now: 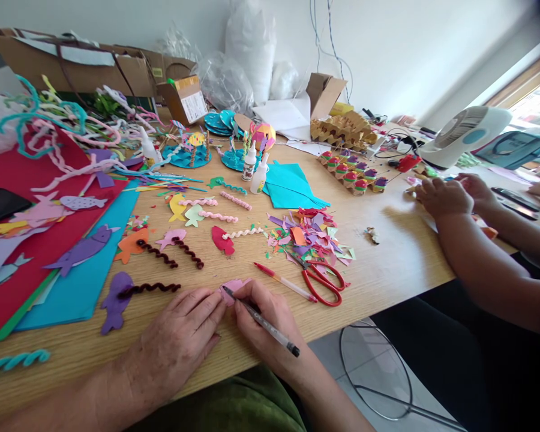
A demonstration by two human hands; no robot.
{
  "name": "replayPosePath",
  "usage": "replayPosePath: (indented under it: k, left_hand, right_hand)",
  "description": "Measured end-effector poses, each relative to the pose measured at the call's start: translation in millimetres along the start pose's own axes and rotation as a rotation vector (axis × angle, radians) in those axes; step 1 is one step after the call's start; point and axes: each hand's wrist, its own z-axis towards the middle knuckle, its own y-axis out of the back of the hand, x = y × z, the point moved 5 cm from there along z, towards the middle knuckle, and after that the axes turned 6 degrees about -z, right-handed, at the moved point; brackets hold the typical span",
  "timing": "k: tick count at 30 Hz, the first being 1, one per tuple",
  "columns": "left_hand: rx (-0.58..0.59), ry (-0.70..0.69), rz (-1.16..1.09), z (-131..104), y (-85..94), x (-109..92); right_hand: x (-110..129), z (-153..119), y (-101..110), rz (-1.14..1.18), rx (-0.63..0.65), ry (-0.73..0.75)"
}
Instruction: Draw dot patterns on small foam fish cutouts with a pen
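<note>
My right hand [265,318] is closed around a black gel pen [270,329], its tip on a small pink paper shape [230,291] near the table's front edge. My left hand [180,339] lies flat with its fingers stretched out, the fingertips at the left edge of that shape. Left of it rests a purple paper fish [117,302] with a dark twisted pipe cleaner. Beyond my hands lie a red fish [222,240] with a pale twisted stem and an orange fish [132,244]. A red pen [283,281] is just beyond my right hand.
Red-handled scissors [326,282] lie beside a heap of paper scraps [315,234]. Glue bottles [260,175] stand farther back, near blue felt [292,185]. Coloured sheets [67,294] cover the left side. At right, another person's hands [445,197] work near a fan [465,135].
</note>
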Motion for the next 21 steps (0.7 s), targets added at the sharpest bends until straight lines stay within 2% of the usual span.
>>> replayPosePath:
  k: [21]
  left_hand:
    - [-0.001, 0.005, -0.004, -0.5, -0.4, 0.6]
  right_hand:
    - [-4.0, -1.3, 0.5, 0.024, 0.01, 0.008]
